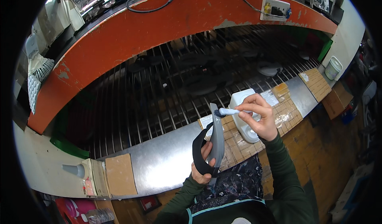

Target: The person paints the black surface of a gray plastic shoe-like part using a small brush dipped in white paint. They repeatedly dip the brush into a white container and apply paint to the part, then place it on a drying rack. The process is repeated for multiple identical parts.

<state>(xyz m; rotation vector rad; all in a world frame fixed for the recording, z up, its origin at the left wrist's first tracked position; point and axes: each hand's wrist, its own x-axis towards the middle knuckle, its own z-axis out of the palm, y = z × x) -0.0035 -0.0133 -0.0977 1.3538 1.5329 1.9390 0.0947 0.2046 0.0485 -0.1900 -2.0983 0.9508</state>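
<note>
In my left hand (202, 169) is a sandal (217, 138) with a grey sole and a wide black strap, held upright on edge, its far end pointing away from me. My fingers pass through the strap and close round the sole. My right hand (260, 118) pinches a small brush (228, 111) by its pale blue handle. Its dark bristles touch the sole near the far end. Below the right hand, a white plastic container (250, 135) rests on the taped cardboard (288, 118), partly hidden by that hand.
Beyond the metal ledge (159, 164), several dark sandals and a grey one (269, 69) lie on the roller conveyor (151, 104), under an orange panel (159, 35). A brown cardboard piece (120, 175) lies at left. A brush (41, 67) hangs far left; a small tub (333, 68) stands at right.
</note>
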